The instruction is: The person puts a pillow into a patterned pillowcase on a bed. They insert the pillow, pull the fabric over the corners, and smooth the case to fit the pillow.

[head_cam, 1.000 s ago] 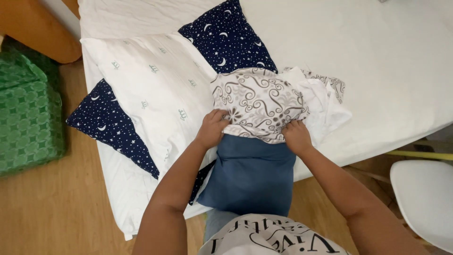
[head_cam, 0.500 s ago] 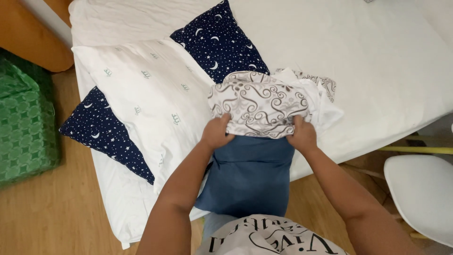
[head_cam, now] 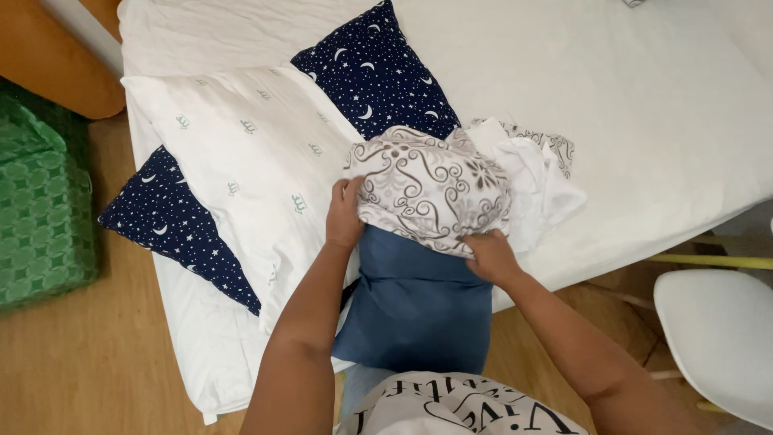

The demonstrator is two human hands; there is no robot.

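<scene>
Green woven basket (head_cam: 40, 217) far left of the blue rectangular cushion (head_cam: 415, 310). Left hand (head_cam: 345, 213) grips the swirl-patterned beige cloth (head_cam: 431, 189) at the cushion's top edge — right hand (head_cam: 491, 256) clenches its lower hem. White chair (head_cam: 717, 342) right.

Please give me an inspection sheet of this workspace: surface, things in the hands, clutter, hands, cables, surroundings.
Surface: bed with white sheet.
Things in hand: swirl-patterned pillowcase bunched over the top end of a blue pillow.
Clutter: white pillow lying across a star-and-moon navy pillow; crumpled white cloth beside the pillowcase.
Hands: left hand grips the pillowcase's left edge; right hand grips its lower right edge.
Cables: nothing seen.
Surroundings: wooden floor, green woven basket at left, white chair at right.
</scene>
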